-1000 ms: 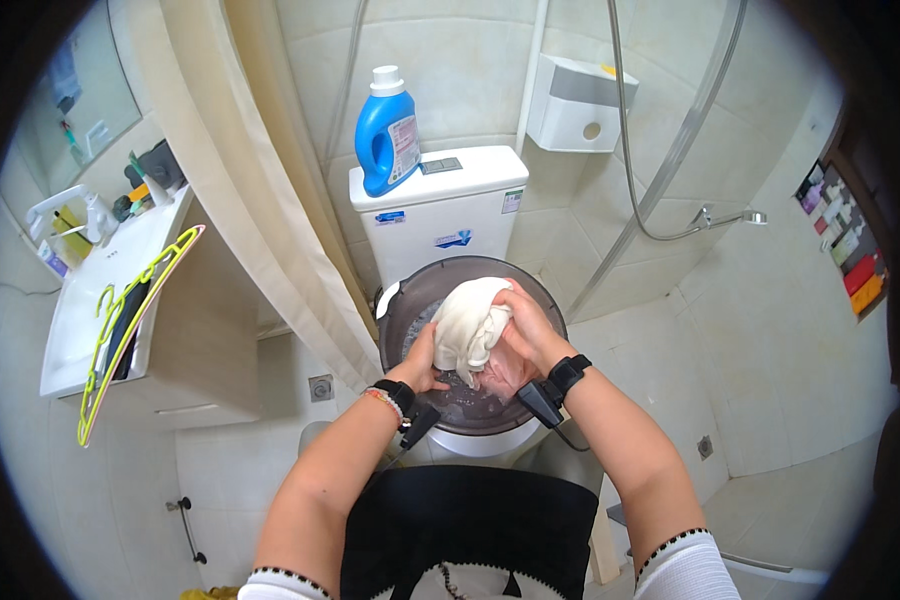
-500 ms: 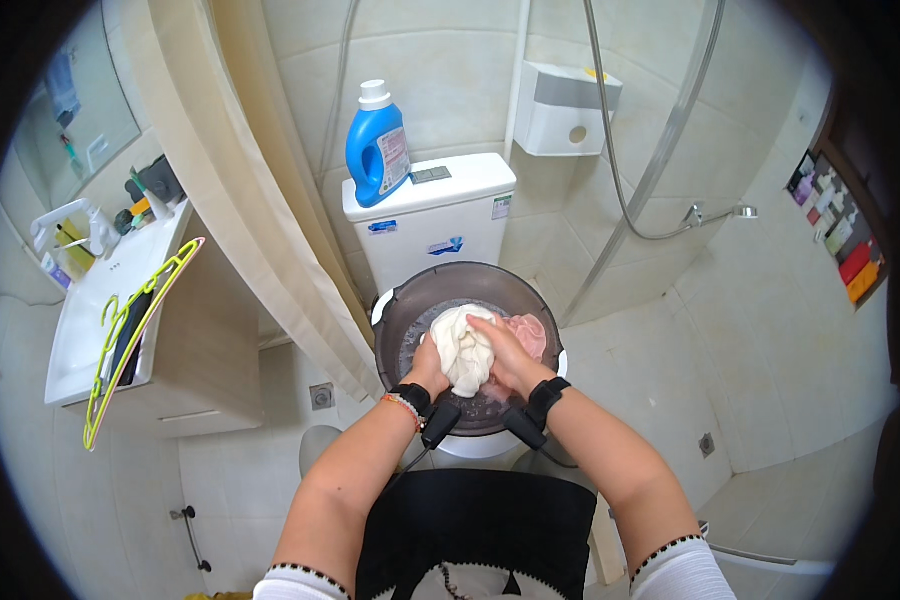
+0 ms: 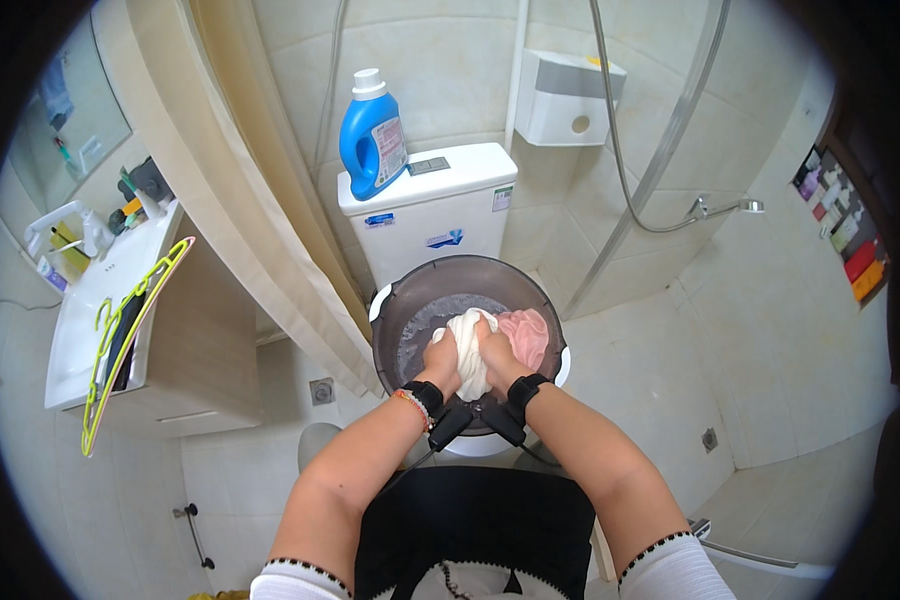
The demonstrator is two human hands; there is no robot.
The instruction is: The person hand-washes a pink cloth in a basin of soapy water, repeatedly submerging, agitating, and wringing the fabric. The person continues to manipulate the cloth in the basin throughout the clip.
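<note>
A bunched white cloth [image 3: 470, 350] is gripped between my two hands over a dark translucent basin [image 3: 395, 300]. My left hand [image 3: 443, 362] is closed on its left side, and my right hand [image 3: 497, 352] grips its right side. Whether the cloth is a garment I cannot tell. Pink fabric [image 3: 526, 338] lies in the basin just right of my right hand. Sudsy water [image 3: 415, 335] shows at the basin's left. Black straps with small dark devices circle both wrists.
The basin rests on a white toilet, with a blue detergent bottle [image 3: 372, 140] on its tank [image 3: 470, 175]. To the left, yellow-green hangers [image 3: 135, 345] hang at the washbasin [image 3: 65, 360], beside a beige curtain [image 3: 220, 180]. A shower hose [image 3: 620, 180] hangs at the right.
My hands have drawn closer together and squeezed the white cloth into a narrower, twisted bundle. More of the pink fabric shows beside it. The view has shifted slightly.
</note>
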